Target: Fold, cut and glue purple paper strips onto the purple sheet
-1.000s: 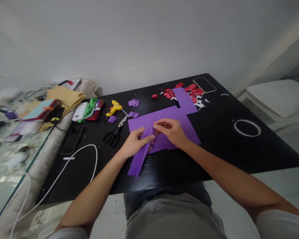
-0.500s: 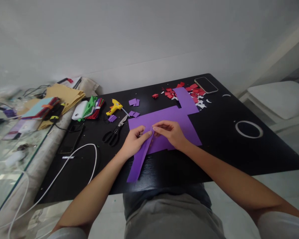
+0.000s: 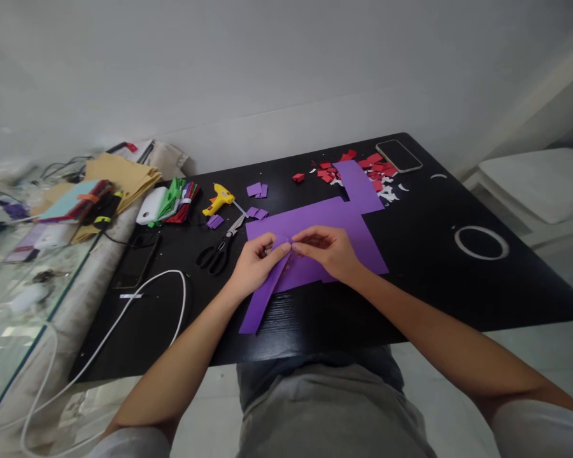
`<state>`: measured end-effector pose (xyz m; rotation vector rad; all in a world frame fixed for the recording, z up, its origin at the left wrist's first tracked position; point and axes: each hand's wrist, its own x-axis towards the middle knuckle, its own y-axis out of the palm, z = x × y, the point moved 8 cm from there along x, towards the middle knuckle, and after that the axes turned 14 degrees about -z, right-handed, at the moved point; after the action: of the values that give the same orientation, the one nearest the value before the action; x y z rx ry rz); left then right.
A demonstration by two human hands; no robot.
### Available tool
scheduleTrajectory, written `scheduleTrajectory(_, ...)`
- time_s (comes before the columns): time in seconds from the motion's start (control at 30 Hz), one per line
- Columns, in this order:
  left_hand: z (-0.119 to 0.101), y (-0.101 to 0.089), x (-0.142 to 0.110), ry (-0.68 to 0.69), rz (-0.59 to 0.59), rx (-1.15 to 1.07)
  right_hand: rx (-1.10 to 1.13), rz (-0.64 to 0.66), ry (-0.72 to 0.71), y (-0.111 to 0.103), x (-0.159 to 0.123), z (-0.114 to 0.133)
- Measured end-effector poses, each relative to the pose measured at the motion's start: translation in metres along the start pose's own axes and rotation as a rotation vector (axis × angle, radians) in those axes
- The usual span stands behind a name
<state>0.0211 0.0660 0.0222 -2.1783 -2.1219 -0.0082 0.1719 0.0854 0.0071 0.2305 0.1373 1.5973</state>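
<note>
A folded strip of purple paper (image 3: 260,302) is pinched in my left hand (image 3: 255,264), thumb on top, its long end slanting down toward the table's front edge. At the strip's upper end, my right hand (image 3: 329,251) has thumb and fingertips pressed together on the paper, close beside the left thumb. Beneath both hands lies a larger purple sheet (image 3: 358,245) flat on the black table. Black-handled scissors (image 3: 224,245) rest left of the sheet. Beyond them is a yellow glue gun (image 3: 218,200) with a glue stick. Small purple paper pieces (image 3: 256,190) lie near it.
Red paper scraps (image 3: 376,168) and white scraps lie at the back right, partly under another purple piece (image 3: 358,187). A phone (image 3: 398,156) and a white ring (image 3: 481,242) are to the right. A white cable (image 3: 184,299) loops across the left side, near another phone (image 3: 136,261).
The strip's lower end has shifted slightly up and left, and its upper end is bent a little more at my fingertips. Both hands keep their pinch. The camera view has shifted slightly.
</note>
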Motion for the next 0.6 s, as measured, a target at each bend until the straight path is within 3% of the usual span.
scheduleTrajectory(0.6,0.0025,-0.0037,0.0001,-0.014,0.026,-0.047,-0.120,-0.002,-0.174,-0.0012,-0.0052,0.0094)
